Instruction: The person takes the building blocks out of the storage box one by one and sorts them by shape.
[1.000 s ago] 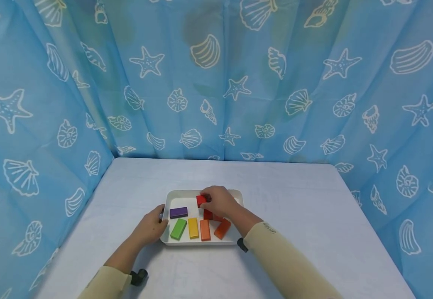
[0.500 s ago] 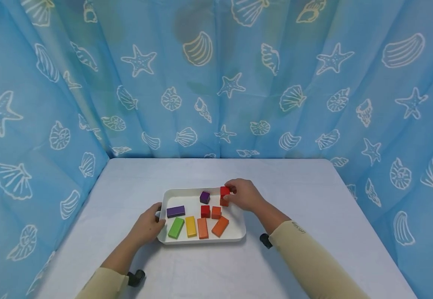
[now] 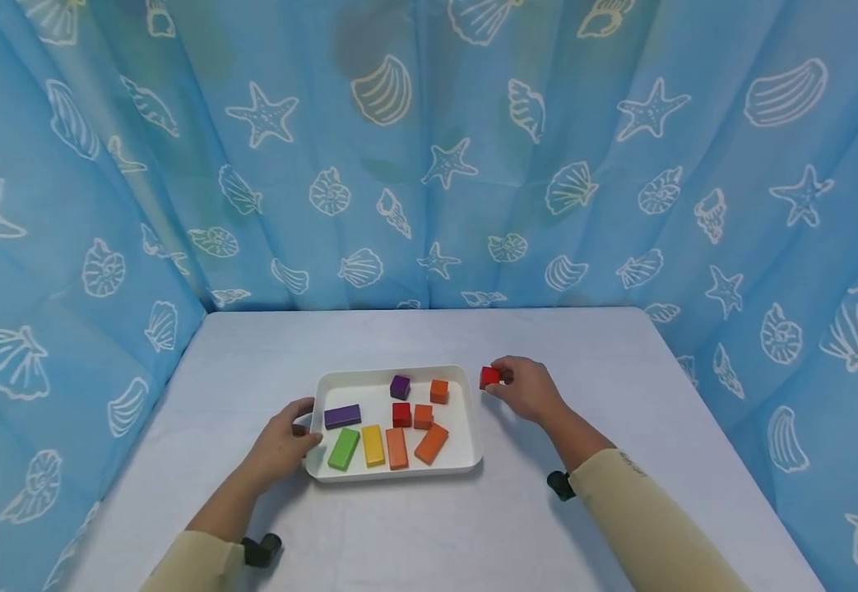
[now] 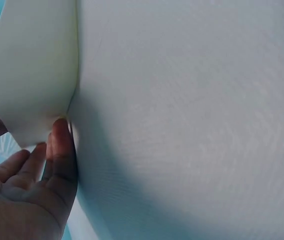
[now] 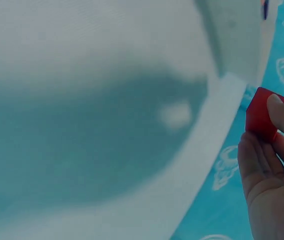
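My right hand (image 3: pixel 531 390) pinches a red cube (image 3: pixel 489 377) between thumb and fingers, just outside the right end of a white tray (image 3: pixel 473 427). In the right wrist view the red cube (image 5: pixel 263 114) sits at the fingertips, above the table. My left hand (image 3: pixel 280 440) holds the tray's left end; the left wrist view has its fingers against the tray wall (image 4: pixel 34 65). Inside the tray lie a purple cube (image 3: pixel 400 387), another red cube (image 3: pixel 401 414) and two orange cubes, one (image 3: pixel 439 391) behind the other (image 3: pixel 424 417).
Along the tray's front lie a green block (image 3: pixel 343 450), a yellow block (image 3: pixel 373 446) and two orange oblong blocks, one upright-set (image 3: pixel 396 449) and one slanted (image 3: pixel 432 444). A purple oblong block (image 3: pixel 342 416) lies at the left. Blue shell-print curtains (image 3: pixel 429 205) border the white table (image 3: pixel 429 534).
My right hand has carried the red cube rightward from over the tray to beyond its right end. An orange cube it was touching now stands alone at the tray's back right. My left hand stays at the tray.
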Tool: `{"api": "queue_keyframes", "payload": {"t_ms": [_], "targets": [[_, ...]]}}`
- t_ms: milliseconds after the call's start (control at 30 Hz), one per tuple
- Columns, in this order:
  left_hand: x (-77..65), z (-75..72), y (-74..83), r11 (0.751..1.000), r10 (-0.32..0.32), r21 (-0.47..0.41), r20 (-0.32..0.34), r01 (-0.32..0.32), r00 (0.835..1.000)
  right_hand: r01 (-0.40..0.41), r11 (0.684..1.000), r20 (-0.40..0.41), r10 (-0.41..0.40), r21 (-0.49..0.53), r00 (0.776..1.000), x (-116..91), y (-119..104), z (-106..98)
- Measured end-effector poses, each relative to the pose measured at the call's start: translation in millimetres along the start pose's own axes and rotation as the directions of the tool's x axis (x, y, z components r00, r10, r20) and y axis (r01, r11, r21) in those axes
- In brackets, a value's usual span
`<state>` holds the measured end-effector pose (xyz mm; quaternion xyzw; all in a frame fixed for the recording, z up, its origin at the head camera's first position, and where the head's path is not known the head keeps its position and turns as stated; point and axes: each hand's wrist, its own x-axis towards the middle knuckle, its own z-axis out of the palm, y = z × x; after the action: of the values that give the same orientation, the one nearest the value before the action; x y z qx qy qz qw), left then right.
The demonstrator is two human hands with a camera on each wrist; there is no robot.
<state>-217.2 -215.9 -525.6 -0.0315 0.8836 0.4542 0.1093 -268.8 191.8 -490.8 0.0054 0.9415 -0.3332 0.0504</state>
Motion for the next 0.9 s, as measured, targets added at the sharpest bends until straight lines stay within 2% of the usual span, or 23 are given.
{"api": "queue_keyframes", "payload": {"t_ms": [200, 400, 700, 900], "targets": [[-0.1, -2.7, -1.5, 0.998, -0.033, -0.052, 0.024, 0.034, 0.999, -0.042, 0.999, 0.010, 0.042, -0.018, 0.999, -1.3, 21.2, 8.7], [0.6, -1.1, -1.9, 0.998, -0.035, -0.053, 0.035, 0.037, 0.999, -0.062, 0.998, 0.027, 0.062, -0.012, 0.998, 0.2, 33.5, 18.2], [-0.4, -3.1, -4.5, 0.998, -0.047, -0.041, 0.026, 0.048, 0.999, -0.054, 0.998, 0.046, 0.053, 0.024, 0.998, 4.6, 30.0, 22.9], [3.1, -0.7, -4.9, 0.999, -0.036, -0.038, 0.037, 0.038, 0.999, -0.060, 0.998, 0.025, 0.059, 0.025, 0.998, -1.6, 26.0, 9.0]]}}
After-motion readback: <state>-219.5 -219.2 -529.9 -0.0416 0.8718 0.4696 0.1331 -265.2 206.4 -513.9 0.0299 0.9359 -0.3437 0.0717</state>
